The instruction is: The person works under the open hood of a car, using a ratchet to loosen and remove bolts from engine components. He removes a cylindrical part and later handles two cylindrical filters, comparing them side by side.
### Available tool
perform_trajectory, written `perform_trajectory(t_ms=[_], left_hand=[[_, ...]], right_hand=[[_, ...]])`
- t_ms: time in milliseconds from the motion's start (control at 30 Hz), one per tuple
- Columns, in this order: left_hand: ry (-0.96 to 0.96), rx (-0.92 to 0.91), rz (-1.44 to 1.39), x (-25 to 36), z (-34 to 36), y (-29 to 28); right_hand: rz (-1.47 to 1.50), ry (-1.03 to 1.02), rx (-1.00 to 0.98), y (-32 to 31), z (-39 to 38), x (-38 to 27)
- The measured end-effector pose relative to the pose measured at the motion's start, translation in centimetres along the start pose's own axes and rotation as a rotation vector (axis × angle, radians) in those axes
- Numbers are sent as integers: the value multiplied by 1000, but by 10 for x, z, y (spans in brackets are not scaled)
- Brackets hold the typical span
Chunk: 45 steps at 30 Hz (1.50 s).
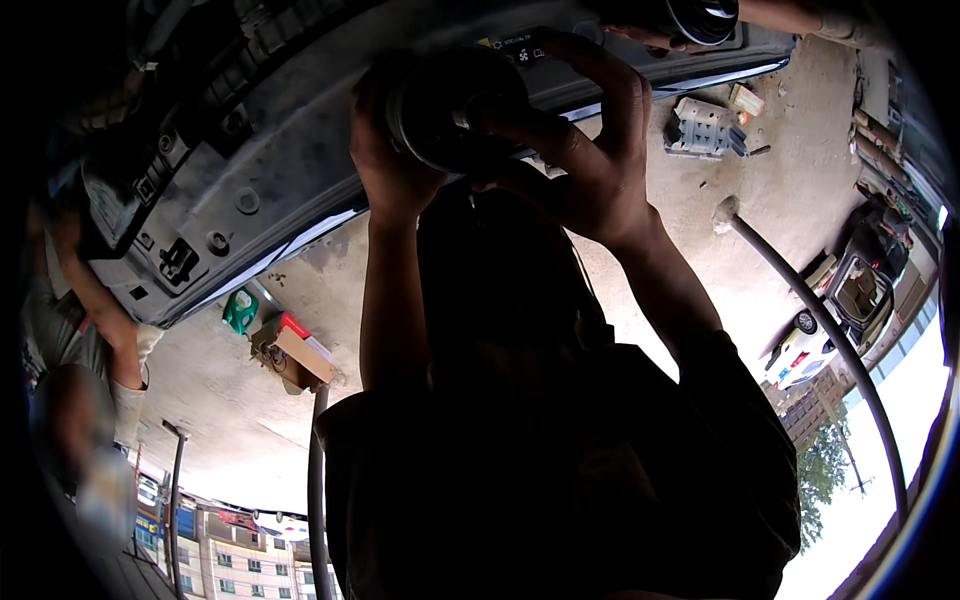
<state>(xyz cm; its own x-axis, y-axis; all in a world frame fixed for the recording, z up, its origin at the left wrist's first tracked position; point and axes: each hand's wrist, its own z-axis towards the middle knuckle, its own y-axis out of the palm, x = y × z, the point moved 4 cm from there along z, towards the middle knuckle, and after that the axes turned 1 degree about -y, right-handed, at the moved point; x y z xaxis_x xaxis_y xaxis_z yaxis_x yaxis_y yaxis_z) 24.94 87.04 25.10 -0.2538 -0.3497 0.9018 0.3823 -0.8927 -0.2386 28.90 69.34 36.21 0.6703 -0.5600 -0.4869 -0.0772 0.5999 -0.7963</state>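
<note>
Both hands are raised to a dark, round, drum-like part point(425, 115) in front of a vehicle's body panel. My left hand point(385, 165) wraps its outer side. My right hand point(590, 150) reaches in from the right, its fingertips at the part's middle; one finger stretches up beside the part. Deep shadow hides the part's exact kind and most of the fingertips' contact. The dark panel point(270, 165), with holes and clips, runs diagonally behind the hands.
Another person's hand point(655, 40) is beside a shiny black rounded thing point(703, 18) at the top right. A person's arm point(100, 290) rests by the panel at left. On the floor are a cardboard box point(300, 358), a green jug point(240, 310) and a grey tray point(700, 128). Poles point(820, 300) stand around.
</note>
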Motion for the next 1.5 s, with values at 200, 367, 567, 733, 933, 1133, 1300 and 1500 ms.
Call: perform_trajectory(t_ms=[200,367,567,733,933,1133,1300,1500], left_hand=[[46,27,96,5,4,0],[124,135,189,6,-3,10],[114,224,381,-6,-16,2],[104,177,392,-11,-13,5],[23,161,385,-4,-12,6],[10,115,490,-15,-29,-3],[9,106,589,-21,-33,-6],[-1,142,619,-20,-32,-6]], right_hand=[[-112,-275,-239,-36,33,10],[48,60,-316,-47,35,-34],[606,656,121,-110,-19,-42],[1894,695,121,-92,-45,-33],[2038,701,248,-102,-46,-27],[604,687,333,-105,-57,33],[-270,350,353,-93,-43,66],[-215,333,389,-75,-32,98]])
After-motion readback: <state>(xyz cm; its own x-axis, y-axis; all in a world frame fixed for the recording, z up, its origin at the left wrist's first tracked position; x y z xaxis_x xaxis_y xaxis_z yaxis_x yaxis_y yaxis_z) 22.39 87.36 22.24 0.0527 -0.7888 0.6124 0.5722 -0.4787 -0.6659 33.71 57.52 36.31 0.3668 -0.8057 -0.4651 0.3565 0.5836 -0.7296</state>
